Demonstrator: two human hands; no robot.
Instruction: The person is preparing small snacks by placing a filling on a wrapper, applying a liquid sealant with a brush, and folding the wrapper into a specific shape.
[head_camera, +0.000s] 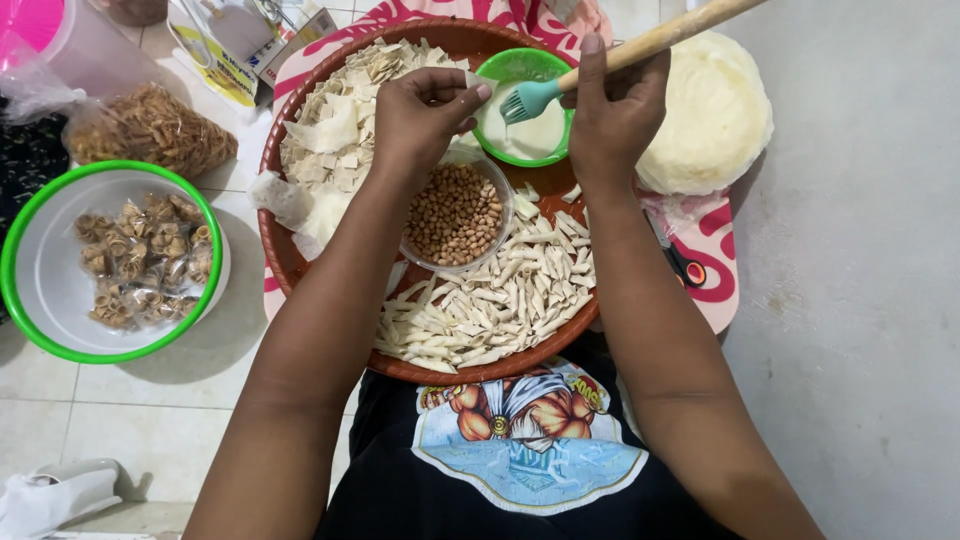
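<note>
Upper centre of the frame: left hand (425, 115) curled shut around a small pale square wrapper (470, 112), held just over the rim of the clear bowl of peanuts (457, 215). Right hand (612, 120) closed around the wooden handle of a teal-bristled pastry brush (530, 98), bristles hanging over the small green bowl of white paste (520, 66), close to the wrapper's edge. Both hands nearly touching, little gap between them.

Beneath: round brown tray (280, 250) filling the middle, packed edge to edge — cut wrapper squares (335, 130) at upper left, rolled pastry sticks (500, 300) along the lower rim, scarcely any bare tray floor. At upper right, a stack of round pale sheets (715, 110) touching the tray's edge.

Left of frame: green-rimmed white bowl (40, 270) with folded fried pieces, well apart from the tray, tiled floor between. Right side: plain grey floor (860, 300), widest open room.
</note>
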